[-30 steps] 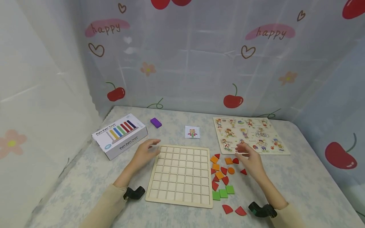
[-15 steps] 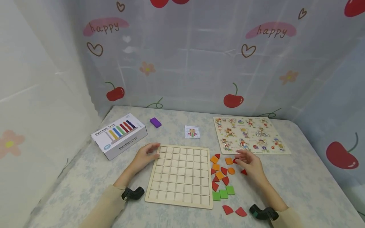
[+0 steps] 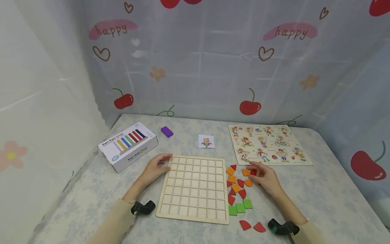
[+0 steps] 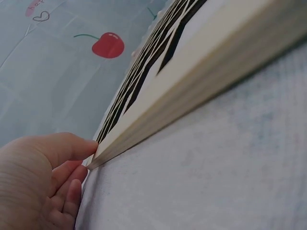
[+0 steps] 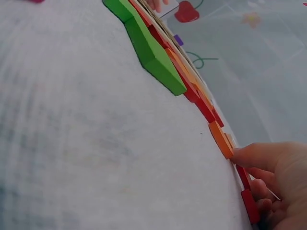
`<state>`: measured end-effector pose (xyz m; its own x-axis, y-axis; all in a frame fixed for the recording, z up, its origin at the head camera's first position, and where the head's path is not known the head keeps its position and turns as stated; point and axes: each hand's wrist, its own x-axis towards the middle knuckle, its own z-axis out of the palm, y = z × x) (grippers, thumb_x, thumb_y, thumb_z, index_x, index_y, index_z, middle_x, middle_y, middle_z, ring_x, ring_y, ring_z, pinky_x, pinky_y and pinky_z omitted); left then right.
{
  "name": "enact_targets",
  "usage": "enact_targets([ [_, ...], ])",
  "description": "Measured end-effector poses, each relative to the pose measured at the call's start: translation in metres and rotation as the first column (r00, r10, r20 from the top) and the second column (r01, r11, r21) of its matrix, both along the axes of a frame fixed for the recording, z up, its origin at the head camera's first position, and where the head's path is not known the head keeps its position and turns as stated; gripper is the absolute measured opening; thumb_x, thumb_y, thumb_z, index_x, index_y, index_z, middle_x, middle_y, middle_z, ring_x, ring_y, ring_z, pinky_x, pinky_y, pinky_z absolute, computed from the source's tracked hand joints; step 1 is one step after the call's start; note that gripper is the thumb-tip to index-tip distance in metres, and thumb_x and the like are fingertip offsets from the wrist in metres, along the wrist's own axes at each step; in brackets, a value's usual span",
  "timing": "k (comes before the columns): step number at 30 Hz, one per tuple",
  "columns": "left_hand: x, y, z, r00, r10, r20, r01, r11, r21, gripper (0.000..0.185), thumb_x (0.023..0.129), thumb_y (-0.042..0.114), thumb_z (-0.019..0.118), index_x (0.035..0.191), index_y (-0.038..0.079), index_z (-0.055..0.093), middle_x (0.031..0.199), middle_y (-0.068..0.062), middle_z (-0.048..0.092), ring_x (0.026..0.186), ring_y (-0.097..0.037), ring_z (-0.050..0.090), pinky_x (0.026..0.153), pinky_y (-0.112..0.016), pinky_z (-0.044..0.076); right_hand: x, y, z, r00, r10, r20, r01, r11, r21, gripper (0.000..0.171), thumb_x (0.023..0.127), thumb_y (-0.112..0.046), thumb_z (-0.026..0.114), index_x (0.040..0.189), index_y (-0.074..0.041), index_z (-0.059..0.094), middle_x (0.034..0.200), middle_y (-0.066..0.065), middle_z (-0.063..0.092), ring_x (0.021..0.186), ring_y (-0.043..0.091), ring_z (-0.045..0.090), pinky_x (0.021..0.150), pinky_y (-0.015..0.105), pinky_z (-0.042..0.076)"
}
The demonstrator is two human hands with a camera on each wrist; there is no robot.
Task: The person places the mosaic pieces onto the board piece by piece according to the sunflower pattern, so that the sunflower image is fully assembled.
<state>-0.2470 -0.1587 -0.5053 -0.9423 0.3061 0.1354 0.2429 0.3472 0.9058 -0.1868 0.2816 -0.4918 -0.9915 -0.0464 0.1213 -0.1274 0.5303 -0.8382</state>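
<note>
Touching board [image 3: 193, 188] with loose left grip [image 3: 154, 170]; apparently selecting red piece [image 3: 253, 172] with right grip [image 3: 268, 178], cannot tell whether pinched. Next, pinch cleanly.

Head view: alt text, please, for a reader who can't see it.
A person's left hand is at the far-left corner of a wooden grid board, and their right hand is at loose red, orange and green pieces to the board's right. Farther back lie a white box, purple block, small pattern card and figure puzzle board.
</note>
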Motion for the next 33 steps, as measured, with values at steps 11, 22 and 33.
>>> enact_targets([
  [11, 0.001, -0.001, 0.000, 1.000, 0.006, -0.007, -0.006, 1.000, 0.000, 0.046, 0.085, 0.004, 0.068, 0.129, 0.007, 0.056, 0.132, -0.013, 0.058, 0.124, -0.030, 0.053, 0.107, -0.047, 0.041, -0.004, 0.003, -0.010, 0.999, -0.034, -0.023, 0.034, 0.999, -0.009, 0.044, 0.079, -0.015, 0.076, 0.119, -0.002, 0.062, 0.103, 0.021, 0.070, 0.058, 0.009, 0.041, 0.045, 0.022, 0.034],
  [22, 0.002, 0.001, -0.003, 0.999, 0.024, -0.025, -0.024, 1.000, -0.010, 0.049, 0.084, 0.002, 0.068, 0.131, 0.002, 0.054, 0.131, -0.017, 0.058, 0.126, -0.033, 0.050, 0.110, -0.049, 0.037, -0.003, -0.031, 0.015, 0.999, -0.032, -0.011, 0.031, 0.997, -0.070, 0.041, 0.080, -0.011, 0.075, 0.117, 0.000, 0.062, 0.107, 0.022, 0.069, 0.058, 0.009, 0.045, 0.044, 0.020, 0.038],
  [33, -0.001, -0.002, 0.000, 0.999, 0.043, 0.018, -0.042, 0.998, -0.040, 0.060, 0.083, 0.004, 0.070, 0.138, 0.006, 0.047, 0.133, -0.015, 0.057, 0.137, -0.031, 0.039, 0.119, -0.048, 0.023, -0.022, -0.119, 0.043, 0.996, 0.079, -0.052, -0.087, 0.983, -0.165, 0.033, 0.078, -0.005, 0.075, 0.109, 0.003, 0.066, 0.107, 0.022, 0.069, 0.063, 0.008, 0.051, 0.051, 0.019, 0.041],
])
